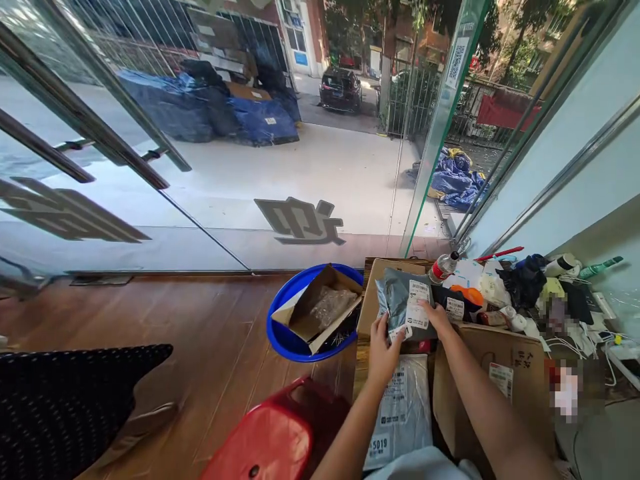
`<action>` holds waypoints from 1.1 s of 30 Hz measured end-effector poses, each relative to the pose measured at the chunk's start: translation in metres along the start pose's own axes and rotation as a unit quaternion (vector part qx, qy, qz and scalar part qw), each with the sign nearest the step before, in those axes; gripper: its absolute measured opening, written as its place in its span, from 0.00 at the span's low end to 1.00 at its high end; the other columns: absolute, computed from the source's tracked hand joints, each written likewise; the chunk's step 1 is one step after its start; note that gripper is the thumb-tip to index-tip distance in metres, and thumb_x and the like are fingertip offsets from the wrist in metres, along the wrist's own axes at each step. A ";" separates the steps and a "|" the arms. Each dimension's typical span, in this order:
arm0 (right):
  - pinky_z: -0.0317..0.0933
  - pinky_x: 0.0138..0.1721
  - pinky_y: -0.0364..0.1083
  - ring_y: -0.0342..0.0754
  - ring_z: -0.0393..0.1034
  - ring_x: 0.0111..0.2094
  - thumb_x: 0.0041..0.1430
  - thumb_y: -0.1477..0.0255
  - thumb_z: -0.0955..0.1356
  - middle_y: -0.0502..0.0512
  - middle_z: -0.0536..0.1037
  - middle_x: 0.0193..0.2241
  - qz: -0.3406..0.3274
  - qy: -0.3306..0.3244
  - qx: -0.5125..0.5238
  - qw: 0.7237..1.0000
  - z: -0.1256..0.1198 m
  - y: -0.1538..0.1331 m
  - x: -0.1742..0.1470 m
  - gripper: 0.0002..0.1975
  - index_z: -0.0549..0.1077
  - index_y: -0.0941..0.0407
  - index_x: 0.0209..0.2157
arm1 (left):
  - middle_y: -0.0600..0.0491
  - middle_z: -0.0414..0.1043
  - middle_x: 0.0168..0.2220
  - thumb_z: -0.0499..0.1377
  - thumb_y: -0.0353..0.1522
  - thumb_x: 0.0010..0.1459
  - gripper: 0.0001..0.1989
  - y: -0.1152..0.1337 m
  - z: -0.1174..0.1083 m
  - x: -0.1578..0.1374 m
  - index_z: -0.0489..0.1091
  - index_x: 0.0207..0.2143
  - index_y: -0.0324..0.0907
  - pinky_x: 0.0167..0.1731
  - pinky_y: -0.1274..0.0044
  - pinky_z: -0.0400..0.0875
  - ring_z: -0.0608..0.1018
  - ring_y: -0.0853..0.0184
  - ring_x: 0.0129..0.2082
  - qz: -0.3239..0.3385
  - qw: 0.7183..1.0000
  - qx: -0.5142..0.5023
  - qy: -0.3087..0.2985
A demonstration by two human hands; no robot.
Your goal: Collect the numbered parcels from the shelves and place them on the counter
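A grey plastic mailer bag [395,288] with a white shipping label [419,293] lies over a cardboard box. My left hand [386,347] is closed on the bag's lower left edge, its thumb by a small white tag [401,332]. On the other side, my right hand [437,320] grips the bag's right edge, fingertips against the label. Below my wrists is a flat, pale parcel [400,400] marked 5019. A dark parcel [453,301] with a white label sits just beyond my right hand.
An open cardboard box [520,373] stands under my right forearm. To the left are a blue bin [273,333] with an opened carton in it and a red stool [265,433]. A bottle [444,267] and clutter line the right; glass doors stand ahead.
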State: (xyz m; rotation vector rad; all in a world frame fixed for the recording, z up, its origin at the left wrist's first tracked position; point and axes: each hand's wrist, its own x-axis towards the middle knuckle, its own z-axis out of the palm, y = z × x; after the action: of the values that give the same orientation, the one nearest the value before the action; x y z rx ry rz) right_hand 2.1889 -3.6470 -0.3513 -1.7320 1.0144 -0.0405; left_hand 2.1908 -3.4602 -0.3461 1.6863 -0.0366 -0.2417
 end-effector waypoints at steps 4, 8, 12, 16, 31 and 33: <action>0.71 0.49 0.53 0.61 0.79 0.46 0.50 0.54 0.75 0.64 0.85 0.42 -0.061 0.037 -0.024 0.997 -0.012 -0.008 -0.010 0.24 0.79 0.58 0.41 | 0.42 0.71 0.46 0.62 0.41 0.51 0.23 -0.010 -0.023 0.030 0.75 0.47 0.41 0.57 0.61 0.68 0.75 0.52 0.51 -0.005 1.000 0.021 0.005; 0.65 0.59 0.55 0.58 0.70 0.59 0.61 0.56 0.67 0.67 0.76 0.57 -0.157 0.165 -0.029 0.973 -0.066 -0.008 -0.031 0.24 0.74 0.59 0.51 | 0.41 0.69 0.46 0.57 0.44 0.55 0.21 -0.019 -0.046 0.030 0.71 0.46 0.41 0.57 0.58 0.66 0.73 0.50 0.50 -0.010 0.997 0.052 0.058; 0.63 0.61 0.61 0.58 0.72 0.54 0.66 0.59 0.64 0.66 0.80 0.49 -0.326 0.305 -0.081 0.891 -0.119 0.016 -0.063 0.18 0.77 0.57 0.45 | 0.42 0.65 0.47 0.53 0.47 0.59 0.17 -0.025 -0.056 -0.012 0.64 0.42 0.45 0.60 0.57 0.63 0.69 0.50 0.54 0.024 0.991 0.080 0.101; 0.71 0.52 0.59 0.57 0.75 0.47 0.67 0.64 0.66 0.62 0.81 0.42 -0.416 0.317 -0.184 0.832 -0.124 0.054 -0.093 0.12 0.79 0.55 0.41 | 0.48 0.64 0.37 0.55 0.44 0.56 0.11 -0.040 -0.035 -0.059 0.63 0.33 0.47 0.50 0.60 0.71 0.72 0.55 0.42 0.036 0.994 0.105 0.014; 0.59 0.58 0.68 0.71 0.69 0.56 0.61 0.44 0.60 0.77 0.76 0.50 -0.085 0.480 -0.211 0.847 -0.158 0.222 -0.185 0.36 0.75 0.63 0.49 | 0.37 0.74 0.52 0.59 0.42 0.51 0.25 -0.106 0.021 -0.084 0.71 0.50 0.37 0.58 0.59 0.69 0.76 0.48 0.54 -0.186 0.942 0.162 -0.226; 0.57 0.59 0.69 0.75 0.67 0.58 0.55 0.39 0.57 0.82 0.76 0.51 0.016 0.497 -0.185 0.848 -0.180 0.244 -0.185 0.44 0.75 0.65 0.49 | 0.37 0.73 0.55 0.61 0.43 0.49 0.27 -0.104 0.036 -0.083 0.72 0.50 0.38 0.63 0.58 0.64 0.73 0.47 0.59 -0.192 0.933 0.150 -0.265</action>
State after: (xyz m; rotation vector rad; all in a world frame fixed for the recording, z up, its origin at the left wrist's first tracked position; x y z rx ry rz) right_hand 1.8372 -3.6813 -0.3891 -2.0604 1.8898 -0.8483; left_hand 2.0910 -3.4682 -0.4409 1.8774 -0.1530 -1.0273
